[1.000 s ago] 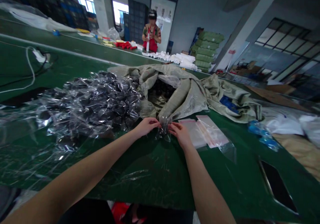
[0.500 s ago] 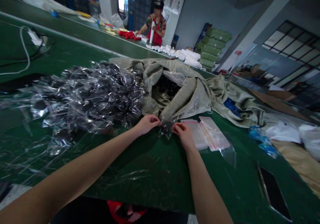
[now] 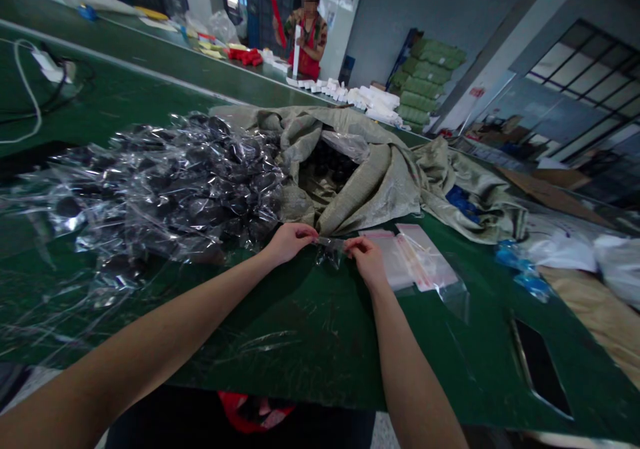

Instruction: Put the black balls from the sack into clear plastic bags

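A small clear plastic bag [image 3: 329,254] is stretched between my two hands above the green table, with something dark inside it. My left hand [image 3: 293,242] pinches its left end between thumb and fingers. At the other end, the fingertips of my right hand [image 3: 364,257] are closed on the bag's edge. To the left lies a large heap of bagged black pieces [image 3: 180,189]. Behind my hands is an open woven sack [image 3: 375,185], where dark round pieces [image 3: 327,165] show. Flat clear bags [image 3: 425,259] lie in stacks just right of my right hand.
A phone [image 3: 541,367] rests on the table [image 3: 310,342] at the right. Crumpled blue plastic [image 3: 523,272] and white bags lie beyond it. A power strip [image 3: 50,67] with cables is at the far left. Across the table a co-worker [image 3: 307,35] stands behind white pieces.
The small bag's upper edge is now pulled straighter between my hands. Across the table, the co-worker has raised a long red piece. The view has shifted slightly.
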`<state>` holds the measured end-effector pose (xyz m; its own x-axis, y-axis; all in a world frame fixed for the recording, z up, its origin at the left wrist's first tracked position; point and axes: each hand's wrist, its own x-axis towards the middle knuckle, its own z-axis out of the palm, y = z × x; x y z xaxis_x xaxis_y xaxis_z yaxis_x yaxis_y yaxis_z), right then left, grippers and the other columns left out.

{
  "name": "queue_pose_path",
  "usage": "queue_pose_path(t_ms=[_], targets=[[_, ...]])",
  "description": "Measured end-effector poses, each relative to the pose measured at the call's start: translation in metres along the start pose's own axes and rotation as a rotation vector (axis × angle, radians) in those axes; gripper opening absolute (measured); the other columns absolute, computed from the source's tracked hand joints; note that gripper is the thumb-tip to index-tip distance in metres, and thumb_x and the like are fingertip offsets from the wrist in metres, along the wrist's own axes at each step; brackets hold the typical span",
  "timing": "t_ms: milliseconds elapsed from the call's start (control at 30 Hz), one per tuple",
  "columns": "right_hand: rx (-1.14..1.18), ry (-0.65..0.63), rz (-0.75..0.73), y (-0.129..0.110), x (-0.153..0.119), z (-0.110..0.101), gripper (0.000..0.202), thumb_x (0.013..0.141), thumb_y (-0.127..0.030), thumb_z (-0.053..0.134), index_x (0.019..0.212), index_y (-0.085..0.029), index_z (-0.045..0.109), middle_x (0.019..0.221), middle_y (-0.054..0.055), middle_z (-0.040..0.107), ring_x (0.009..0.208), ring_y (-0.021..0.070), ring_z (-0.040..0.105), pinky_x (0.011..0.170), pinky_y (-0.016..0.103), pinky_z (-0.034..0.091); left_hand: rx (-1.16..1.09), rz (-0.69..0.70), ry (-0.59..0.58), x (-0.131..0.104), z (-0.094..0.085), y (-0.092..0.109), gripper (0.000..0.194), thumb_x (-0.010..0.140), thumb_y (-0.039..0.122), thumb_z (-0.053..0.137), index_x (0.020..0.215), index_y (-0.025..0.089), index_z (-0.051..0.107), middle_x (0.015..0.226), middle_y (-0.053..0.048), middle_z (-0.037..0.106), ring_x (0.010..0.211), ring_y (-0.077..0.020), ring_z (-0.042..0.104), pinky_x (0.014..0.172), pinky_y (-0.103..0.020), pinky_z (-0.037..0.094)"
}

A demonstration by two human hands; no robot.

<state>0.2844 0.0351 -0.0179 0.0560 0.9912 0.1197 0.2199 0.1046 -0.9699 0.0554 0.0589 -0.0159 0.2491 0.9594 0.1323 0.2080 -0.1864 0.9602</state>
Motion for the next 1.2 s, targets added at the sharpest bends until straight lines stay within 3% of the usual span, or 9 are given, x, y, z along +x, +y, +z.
queue_pose_path(t_ms=[133, 233, 333, 433, 600, 733, 967, 1067, 1200], targets=[[0.01, 0.001, -0.004, -0.001, 0.0, 0.002, 0.01, 0.069, -0.03, 0.059, 0.069, -0.02, 0.058, 0.085, 0.002, 0.068, 0.067, 0.0133, 0.057, 0.056, 0.024, 0.046, -0.094, -0.121, 0.082, -0.002, -0.003, 0.011, 0.027, 0.073, 0.034, 0.066, 0.091, 0.015, 0.071, 0.078, -0.004, 0.072, 0.063, -0.0127, 0.06, 0.057, -0.022, 0.045], [0.038, -0.007, -0.017, 0.0, 0.0, 0.003, 0.008, 0.069, -0.028, 0.059, 0.069, -0.02, 0.058, 0.087, 0.002, 0.068, 0.068, 0.0132, 0.058, 0.056, 0.024, 0.046, -0.098, -0.257, 0.096, -0.004, -0.006, 0.021, 0.038, 0.077, 0.05, 0.062, 0.076, 0.013, 0.069, 0.067, -0.004, 0.069, 0.044, -0.0069, 0.043, 0.041, -0.021, 0.031], [0.052, -0.01, -0.016, 0.002, 0.001, 0.003, 0.007, 0.07, -0.027, 0.059, 0.07, -0.02, 0.058, 0.086, 0.001, 0.067, 0.065, 0.0122, 0.057, 0.055, 0.024, 0.045, -0.045, -0.407, 0.025, -0.008, -0.006, 0.03, 0.049, 0.073, 0.061, 0.064, 0.063, 0.013, 0.066, 0.055, -0.004, 0.062, 0.036, -0.0045, 0.029, 0.036, -0.023, 0.017], [0.061, -0.009, -0.011, 0.004, 0.001, 0.003, 0.006, 0.07, -0.026, 0.058, 0.071, -0.02, 0.058, 0.085, 0.001, 0.067, 0.066, 0.0122, 0.057, 0.056, 0.024, 0.045, -0.141, -0.49, -0.109, -0.012, -0.004, 0.033, 0.047, 0.067, 0.059, 0.07, 0.065, 0.013, 0.067, 0.067, -0.007, 0.068, 0.036, -0.0031, 0.026, 0.037, -0.023, 0.012], [0.024, 0.002, 0.034, 0.002, 0.001, 0.002, 0.009, 0.07, -0.025, 0.056, 0.076, -0.019, 0.061, 0.082, 0.0, 0.067, 0.063, 0.0115, 0.056, 0.057, 0.025, 0.046, -0.265, -0.439, -0.263, -0.018, 0.0, 0.026, 0.041, 0.065, 0.052, 0.075, 0.077, 0.013, 0.072, 0.06, -0.002, 0.061, 0.039, -0.0029, 0.023, 0.038, -0.023, 0.011], [0.079, -0.004, 0.107, 0.0, 0.0, 0.002, 0.015, 0.069, -0.024, 0.056, 0.08, -0.018, 0.063, 0.082, -0.001, 0.065, 0.064, 0.0111, 0.057, 0.057, 0.023, 0.046, -0.138, -0.415, -0.273, -0.02, 0.002, 0.024, 0.043, 0.069, 0.053, 0.071, 0.081, 0.012, 0.072, 0.047, 0.005, 0.043, 0.037, -0.0044, 0.026, 0.038, -0.023, 0.014], [0.303, 0.101, 0.222, -0.004, 0.003, 0.0, 0.027, 0.07, -0.033, 0.057, 0.093, -0.02, 0.062, 0.088, 0.001, 0.063, 0.065, 0.011, 0.057, 0.049, 0.02, 0.045, 0.003, -0.395, -0.282, -0.021, 0.005, 0.028, 0.047, 0.072, 0.057, 0.066, 0.087, 0.013, 0.072, 0.046, 0.007, 0.039, 0.036, -0.0051, 0.027, 0.037, -0.022, 0.015], [0.265, 0.109, 0.32, -0.013, -0.001, -0.002, 0.031, 0.075, -0.05, 0.059, 0.083, -0.02, 0.06, 0.074, 0.0, 0.059, 0.056, 0.0111, 0.054, 0.042, 0.02, 0.038, 0.034, -0.379, -0.28, -0.021, 0.006, 0.025, 0.045, 0.073, 0.056, 0.065, 0.087, 0.014, 0.073, 0.046, 0.007, 0.038, 0.036, -0.0055, 0.027, 0.037, -0.022, 0.014], [0.158, -0.019, 0.398, -0.029, -0.011, -0.004, 0.042, 0.07, -0.058, 0.066, 0.068, -0.017, 0.058, 0.063, -0.001, 0.056, 0.053, 0.0095, 0.05, 0.04, 0.019, 0.033, 0.08, -0.356, -0.268, -0.02, 0.006, 0.022, 0.042, 0.075, 0.054, 0.063, 0.088, 0.015, 0.074, 0.046, 0.006, 0.039, 0.037, -0.006, 0.028, 0.037, -0.022, 0.015]])
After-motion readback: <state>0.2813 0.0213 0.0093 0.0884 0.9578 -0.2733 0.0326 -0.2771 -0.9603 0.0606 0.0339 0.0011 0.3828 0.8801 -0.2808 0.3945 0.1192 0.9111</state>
